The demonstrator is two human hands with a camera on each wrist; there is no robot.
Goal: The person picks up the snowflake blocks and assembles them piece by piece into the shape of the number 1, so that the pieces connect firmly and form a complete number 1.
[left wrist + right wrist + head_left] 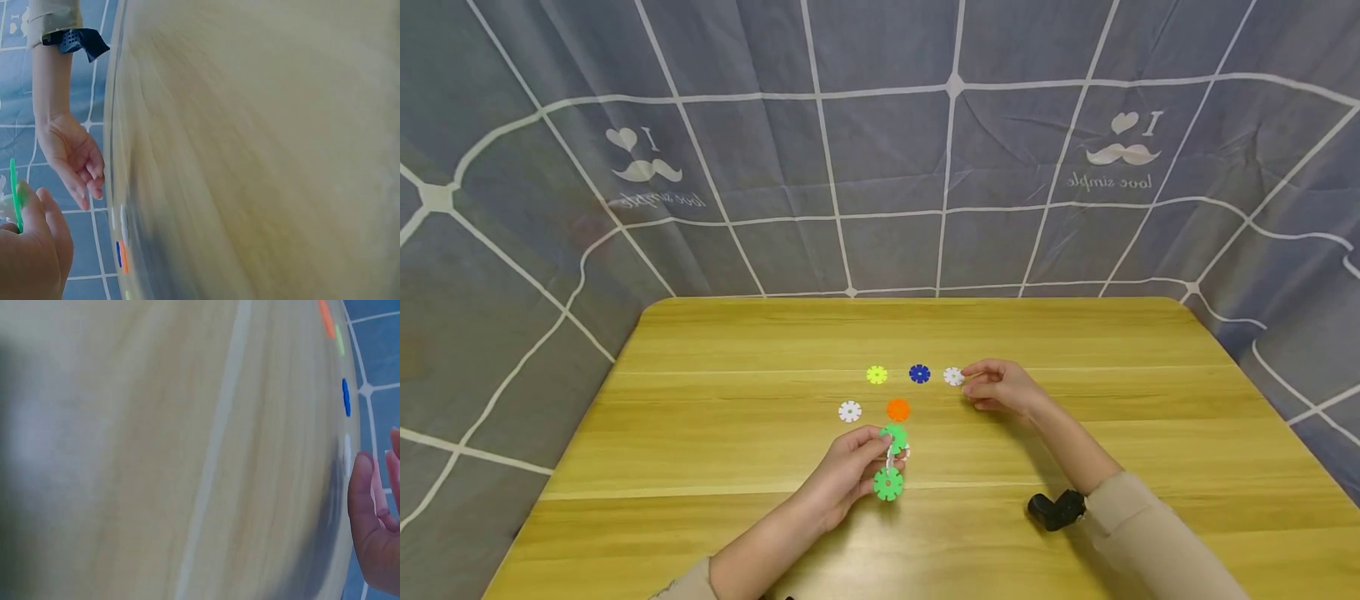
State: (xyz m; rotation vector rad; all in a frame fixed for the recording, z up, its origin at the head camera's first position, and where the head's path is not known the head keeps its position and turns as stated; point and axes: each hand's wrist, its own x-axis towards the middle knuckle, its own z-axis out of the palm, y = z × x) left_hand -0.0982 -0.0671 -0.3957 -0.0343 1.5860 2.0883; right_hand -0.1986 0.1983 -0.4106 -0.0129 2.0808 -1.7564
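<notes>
My left hand (852,467) grips a small chain of notched plastic discs over the near middle of the table. Two green discs (888,484) show at its ends, with white discs (907,452) between and behind them, partly hidden by the fingers. In the left wrist view a green disc (15,197) stands edge-on at the fingertips. My right hand (1007,388) hovers beside a loose white disc (953,377), fingertips right at its edge. From the right wrist, thumb and fingers stand apart with nothing between them, next to that white disc (347,455).
Left of that white disc lie a dark blue disc (920,374) and a yellow disc (877,375). Nearer are an orange disc (898,410) and another white disc (850,412). A black device (1057,509) is at the right wrist. Grey curtain (895,158) surrounds the wooden table (737,333).
</notes>
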